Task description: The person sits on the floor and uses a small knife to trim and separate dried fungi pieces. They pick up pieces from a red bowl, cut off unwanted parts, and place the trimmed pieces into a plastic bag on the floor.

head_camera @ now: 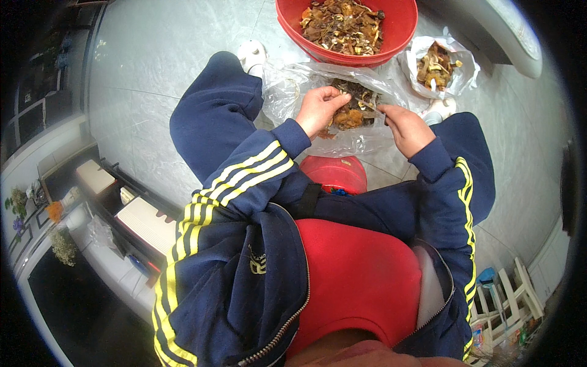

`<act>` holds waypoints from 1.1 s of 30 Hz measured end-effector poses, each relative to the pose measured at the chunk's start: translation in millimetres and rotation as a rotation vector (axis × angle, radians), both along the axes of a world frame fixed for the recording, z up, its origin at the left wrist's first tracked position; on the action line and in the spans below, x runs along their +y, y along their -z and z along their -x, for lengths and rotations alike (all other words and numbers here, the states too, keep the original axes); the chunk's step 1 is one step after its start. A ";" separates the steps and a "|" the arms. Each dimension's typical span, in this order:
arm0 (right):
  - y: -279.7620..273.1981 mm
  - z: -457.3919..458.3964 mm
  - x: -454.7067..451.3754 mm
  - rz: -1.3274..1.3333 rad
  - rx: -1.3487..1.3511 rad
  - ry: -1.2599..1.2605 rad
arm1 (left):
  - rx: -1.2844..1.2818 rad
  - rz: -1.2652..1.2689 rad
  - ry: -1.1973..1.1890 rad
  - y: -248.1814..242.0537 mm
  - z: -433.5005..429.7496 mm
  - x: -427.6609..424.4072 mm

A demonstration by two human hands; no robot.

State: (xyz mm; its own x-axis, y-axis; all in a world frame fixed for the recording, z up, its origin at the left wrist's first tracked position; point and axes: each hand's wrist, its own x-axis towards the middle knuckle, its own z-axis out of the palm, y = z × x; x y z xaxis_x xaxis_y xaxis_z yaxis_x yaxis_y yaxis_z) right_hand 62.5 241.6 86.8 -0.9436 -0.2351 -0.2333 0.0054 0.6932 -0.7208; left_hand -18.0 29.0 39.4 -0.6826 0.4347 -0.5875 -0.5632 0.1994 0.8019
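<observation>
Between my knees lies a spread clear plastic bag (289, 89) with brown and orange pieces, apparently mushrooms (351, 119), on it. My left hand (323, 109) is over the pile, thumb and forefinger pinched on what looks like a small mushroom piece, mostly hidden by the fingers. Coming in from the right, my right hand (407, 129) grips a thin knife (368, 105), its blade pointing left towards the left thumb. A red bucket (293, 32) beyond the bag holds many similar brown and yellowish pieces.
A white plastic bag (470, 75) of similar pieces stands right of the bucket, beside my shoe (440, 109). A red plastic object (335, 172) sits between my legs. At left is a low cabinet with drawers (142, 222); a white rack (504, 298) stands at lower right.
</observation>
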 end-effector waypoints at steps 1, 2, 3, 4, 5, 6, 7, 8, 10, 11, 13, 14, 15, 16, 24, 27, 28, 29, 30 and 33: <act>-0.6 0.8 0.8 0.003 0.024 0.021 | 0.027 -0.008 0.010 0.6 0.5 -0.3; -1.3 1.2 1.1 -0.003 0.031 0.023 | 0.038 -0.001 0.028 1.2 1.2 -0.6; -2.0 1.3 1.7 -0.008 0.038 0.026 | 0.051 0.000 0.045 1.5 2.0 -1.3; -2.5 1.2 2.2 -0.013 0.045 0.029 | 0.053 0.009 0.062 1.8 2.5 -1.5; -3.0 1.0 3.0 -0.023 0.029 0.033 | 0.104 -0.014 0.076 1.8 2.2 -1.2; -3.4 0.9 4.2 -0.033 0.014 0.038 | 0.145 -0.029 0.090 1.7 1.6 -0.7; -3.9 0.6 5.6 -0.043 -0.003 0.043 | 0.179 -0.044 0.105 1.3 0.7 -0.3; -4.0 0.4 7.4 -0.042 0.000 0.037 | 0.181 -0.037 0.105 0.9 0.4 -0.1; -3.4 -0.1 9.8 -0.040 0.006 0.026 | 0.175 -0.024 0.110 -0.7 0.4 -0.9; -2.5 -0.4 10.1 -0.054 0.012 0.011 | 0.177 -0.004 0.123 -1.3 0.4 -0.6; 0.4 -0.3 9.2 -0.078 0.027 -0.021 | 0.180 0.044 0.150 -2.2 0.4 0.1; 1.8 -0.5 8.4 -0.079 0.025 -0.036 | 0.198 0.045 0.149 -2.7 0.1 0.4; 2.8 -0.8 7.9 -0.076 0.024 -0.050 | 0.216 0.053 0.151 -3.2 -0.6 0.6; 3.3 -1.2 7.9 -0.073 0.024 -0.065 | 0.235 0.062 0.158 -3.7 -1.2 0.9; 5.9 -3.6 3.4 -0.080 -0.009 -0.086 | 0.466 0.085 0.251 -7.4 -1.9 1.7; 9.2 -1.9 6.0 -0.151 -0.071 -0.039 | 0.452 0.073 0.255 -6.1 -1.9 1.8; 10.2 -1.2 7.5 -0.169 -0.091 -0.013 | 0.431 0.068 0.249 -5.3 -1.8 1.5; 11.2 -0.3 9.2 -0.180 -0.078 -0.016 | 0.345 0.031 0.232 -4.5 -1.4 1.0; 12.0 0.5 10.2 -0.183 -0.061 -0.013 | 0.247 -0.004 0.215 -3.9 -0.8 0.6; 12.1 1.3 10.3 -0.149 -0.011 0.012 | 0.076 -0.057 0.172 -2.8 -0.2 -0.9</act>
State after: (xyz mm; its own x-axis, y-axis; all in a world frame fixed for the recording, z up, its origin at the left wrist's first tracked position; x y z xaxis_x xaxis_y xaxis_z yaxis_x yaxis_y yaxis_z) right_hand 61.2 251.9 74.7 -0.9432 -0.1858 -0.2754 0.0220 0.7924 -0.6096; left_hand -17.7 28.1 42.2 -0.6364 0.5802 -0.5083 -0.4623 0.2406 0.8534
